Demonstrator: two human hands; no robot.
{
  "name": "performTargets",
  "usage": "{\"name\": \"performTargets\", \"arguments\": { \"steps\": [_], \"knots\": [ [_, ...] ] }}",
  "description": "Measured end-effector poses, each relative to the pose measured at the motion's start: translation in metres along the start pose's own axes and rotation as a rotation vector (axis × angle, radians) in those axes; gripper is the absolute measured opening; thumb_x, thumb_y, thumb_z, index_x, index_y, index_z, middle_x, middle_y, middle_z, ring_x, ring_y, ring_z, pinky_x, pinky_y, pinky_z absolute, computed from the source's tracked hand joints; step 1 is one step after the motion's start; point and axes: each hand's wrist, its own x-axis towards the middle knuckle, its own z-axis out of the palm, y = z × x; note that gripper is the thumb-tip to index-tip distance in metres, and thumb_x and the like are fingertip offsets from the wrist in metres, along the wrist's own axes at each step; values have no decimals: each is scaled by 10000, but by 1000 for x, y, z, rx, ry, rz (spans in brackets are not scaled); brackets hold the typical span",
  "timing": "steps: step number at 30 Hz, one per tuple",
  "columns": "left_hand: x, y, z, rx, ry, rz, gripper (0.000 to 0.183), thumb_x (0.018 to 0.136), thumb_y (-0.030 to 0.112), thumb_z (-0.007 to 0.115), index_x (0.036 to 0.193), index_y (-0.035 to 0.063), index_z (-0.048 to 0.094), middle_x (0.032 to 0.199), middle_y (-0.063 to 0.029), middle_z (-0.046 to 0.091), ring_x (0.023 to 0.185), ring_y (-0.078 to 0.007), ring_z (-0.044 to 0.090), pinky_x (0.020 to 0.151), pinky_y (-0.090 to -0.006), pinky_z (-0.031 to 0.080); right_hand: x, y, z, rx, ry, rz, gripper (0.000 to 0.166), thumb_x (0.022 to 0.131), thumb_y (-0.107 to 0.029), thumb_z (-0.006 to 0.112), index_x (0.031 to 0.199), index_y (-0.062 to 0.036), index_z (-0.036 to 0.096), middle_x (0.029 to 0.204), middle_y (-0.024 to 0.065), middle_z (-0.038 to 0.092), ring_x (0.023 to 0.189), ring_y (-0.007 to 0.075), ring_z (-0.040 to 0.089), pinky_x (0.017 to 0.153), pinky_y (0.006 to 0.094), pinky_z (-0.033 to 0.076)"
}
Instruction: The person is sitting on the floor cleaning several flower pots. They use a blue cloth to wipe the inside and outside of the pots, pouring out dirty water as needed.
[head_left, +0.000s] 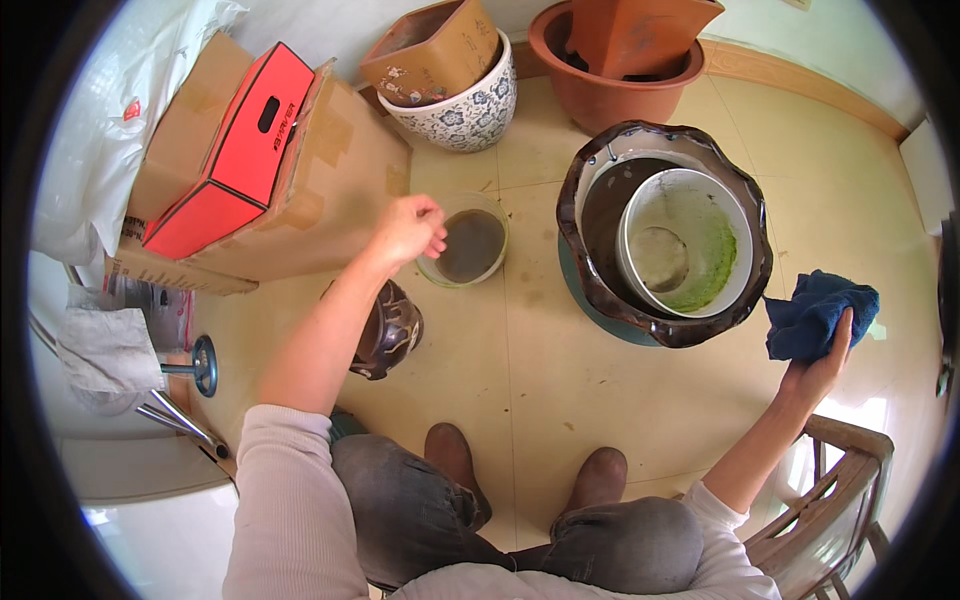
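My left hand hangs over the left rim of a clear round basin of murky water, its fingers curled; whether it holds something small cannot be told. My right hand grips a bunched dark blue cloth at the right. Between them stands a large brown glazed pot with a wavy rim, on a teal base. Inside it a white round pot lies tilted, with green algae on its inner wall. A smaller dark brown glazed pot is partly hidden behind my left forearm.
At the back stand a blue-and-white pot holding a tan planter, and a terracotta pot holding an angular planter. Cardboard boxes and a red box stand left. A wooden chair is at lower right.
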Motion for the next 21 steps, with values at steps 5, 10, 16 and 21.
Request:
{"name": "performTargets", "arguments": {
  "steps": [5,10,16,21],
  "knots": [
    [4,-58,10,626,272,-11,251,846,163,601,921,-75,570,884,-212,653,825,-355,637,727,-400,517,2,3,5,-45,-15,-11,457,902,-283,602,1220,29,503,1106,156,608,997,263,614,863,385,521],
    [5,-60,9,620,179,-185,297,834,113,577,1024,-114,568,1018,-298,609,965,-420,604,826,-432,516,-3,4,17,-143,23,-37,455,878,-247,636,1215,27,501,1079,162,608,963,271,625,843,373,527],
    [10,-90,40,-320,182,-386,446,776,-147,473,1216,-118,407,1154,-251,520,905,-368,623,598,-416,619,-1,14,7,-160,19,-16,483,870,-254,643,1236,26,499,1092,185,619,984,291,628,878,392,521],
    [0,-86,52,-218,287,-343,481,772,-154,456,1239,-70,377,1156,-247,519,919,-371,609,546,-410,611,1,15,5,-136,-26,31,435,871,-243,645,1194,20,522,1067,164,619,954,272,630,841,371,519]
  ]
}}
